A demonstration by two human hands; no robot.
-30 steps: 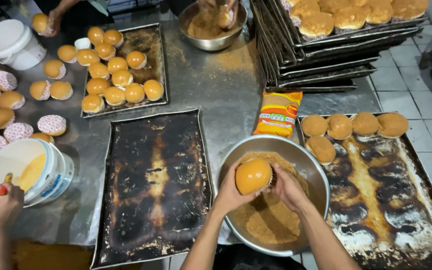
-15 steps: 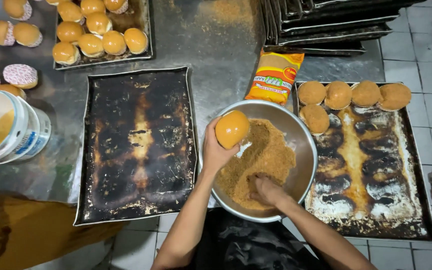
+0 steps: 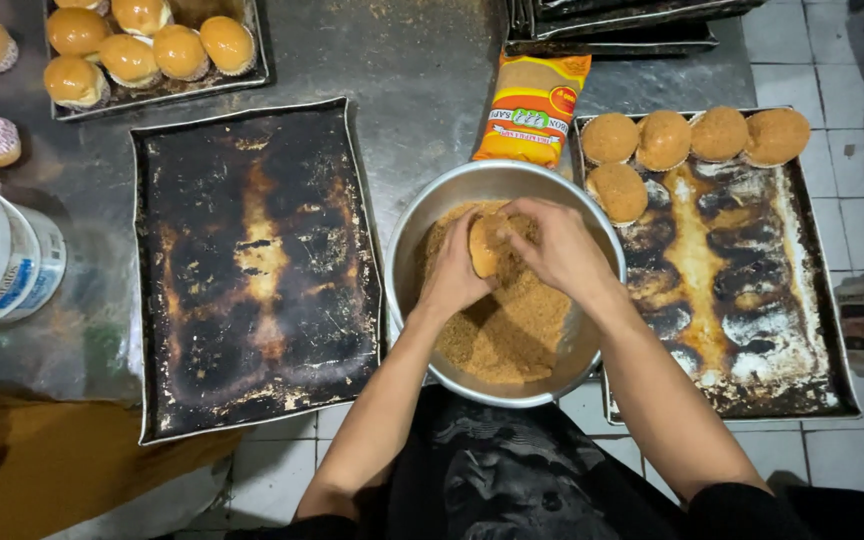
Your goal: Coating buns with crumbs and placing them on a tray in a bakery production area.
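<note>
Lowered since a moment ago: bun (image 3: 485,245), now down in the steel bowl (image 3: 422,230) of brown crumbs (image 3: 512,330). Left hand (image 3: 449,280) and right hand (image 3: 552,245) both have fingers clamped on it. Right: tray (image 3: 752,330) bearing five coated buns (image 3: 664,140). Left: blackened empty tray (image 3: 252,270) on bench (image 3: 412,70).

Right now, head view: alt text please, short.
Both hands, left hand and right hand, press a bun into brown crumbs inside a metal bowl. Five coated buns sit on the blackened tray to the right; another dark tray lies left.
</note>
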